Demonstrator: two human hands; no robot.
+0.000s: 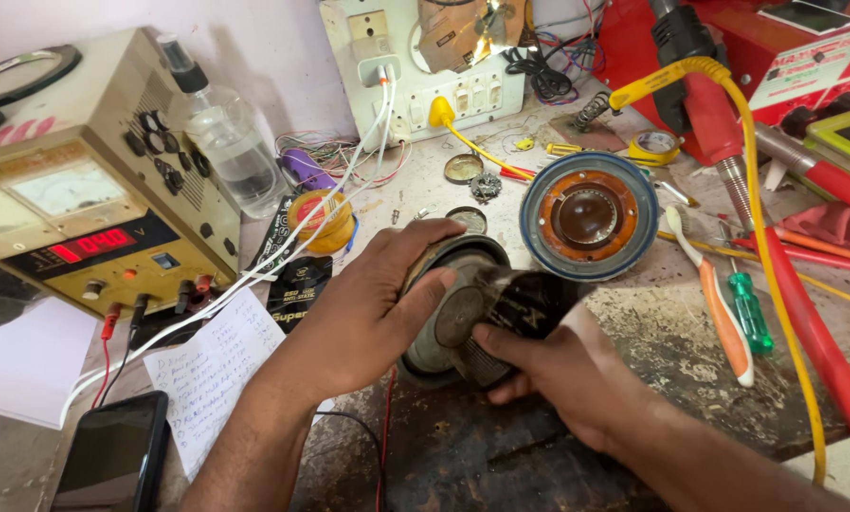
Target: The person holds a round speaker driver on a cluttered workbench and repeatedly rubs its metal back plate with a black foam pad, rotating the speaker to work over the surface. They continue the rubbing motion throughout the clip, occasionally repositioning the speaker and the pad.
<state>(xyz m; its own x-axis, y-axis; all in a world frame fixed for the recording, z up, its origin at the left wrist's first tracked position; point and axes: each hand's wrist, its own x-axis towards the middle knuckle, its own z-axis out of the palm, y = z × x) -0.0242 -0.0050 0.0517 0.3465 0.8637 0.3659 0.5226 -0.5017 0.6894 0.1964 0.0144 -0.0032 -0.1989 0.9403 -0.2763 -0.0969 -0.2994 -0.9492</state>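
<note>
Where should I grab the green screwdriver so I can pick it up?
Pinch the green screwdriver by its fat green handle, coming straight down from above. It lies flat on the workbench, so the handle's rounded sides are free. The orange-handled tool lies close on its left, so keep your fingers snug there.

A beige power supply (84, 204), clear spray bottle (228, 142), round blue-rimmed speaker part (589, 216), orange-handled tool (725, 318), black phone (114, 457) on the cluttered tabletop (501, 446).

Your left hand (373, 308) and right hand (562, 370) flank the speaker (463, 308) on the surface (690, 365); the diaphragm ring (589, 215) lies behind it, the screwdrivers (733, 308) right, the phone (112, 455) left.
</note>
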